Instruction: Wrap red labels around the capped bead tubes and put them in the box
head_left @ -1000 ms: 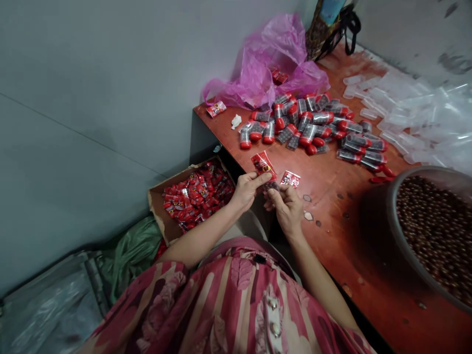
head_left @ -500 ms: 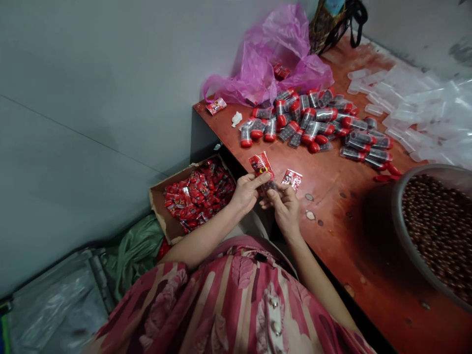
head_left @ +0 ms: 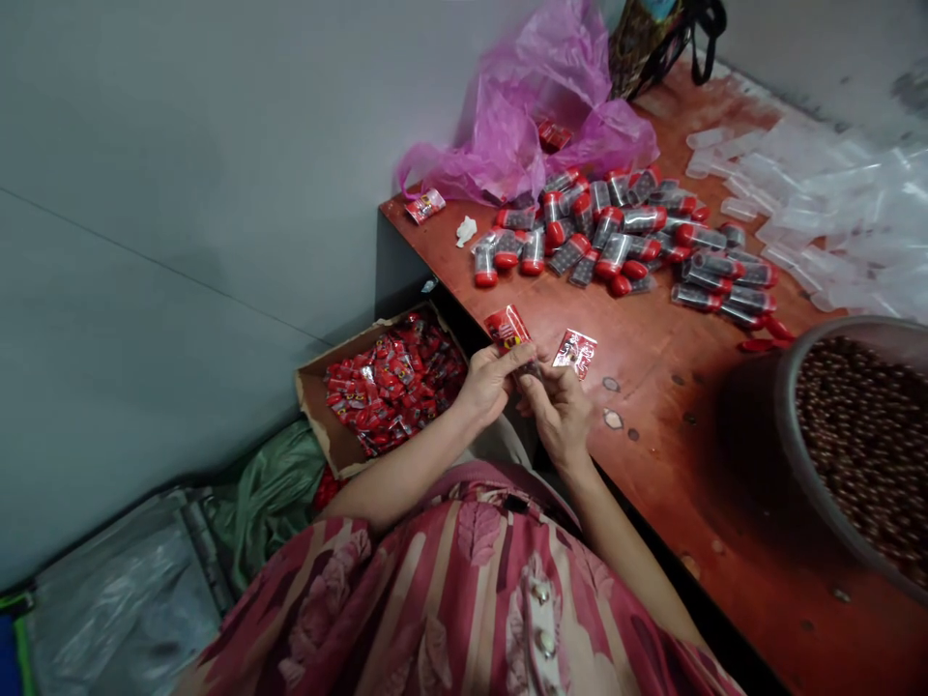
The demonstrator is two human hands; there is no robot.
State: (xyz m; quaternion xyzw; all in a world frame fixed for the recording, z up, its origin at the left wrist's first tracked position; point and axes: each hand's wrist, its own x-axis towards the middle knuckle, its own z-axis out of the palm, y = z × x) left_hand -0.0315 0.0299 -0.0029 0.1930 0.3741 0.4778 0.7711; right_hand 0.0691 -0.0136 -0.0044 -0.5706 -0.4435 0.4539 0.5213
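My left hand [head_left: 490,384] is closed on a red printed packet [head_left: 508,328], its thumb lying across the lower end. Close against it, my right hand [head_left: 560,411] has its fingers closed at a small dark-filled tube [head_left: 532,368] under the packet; the fingers partly hide it. Another red and white packet [head_left: 576,353] lies flat on the table just beyond my right hand. Farther back is a pile of clear tubes with red caps and dark contents [head_left: 613,253].
A carton of red packets [head_left: 313,375] stands lower left. On the reddish table [head_left: 652,387] are a pink plastic bag [head_left: 507,126], clear empty tubes [head_left: 833,203] and a large tub [head_left: 784,416] of brown balls. A wall is at left.
The red packet has tilted and shifted slightly left between my hands. My right hand has drawn closer to my left, its fingers more curled.
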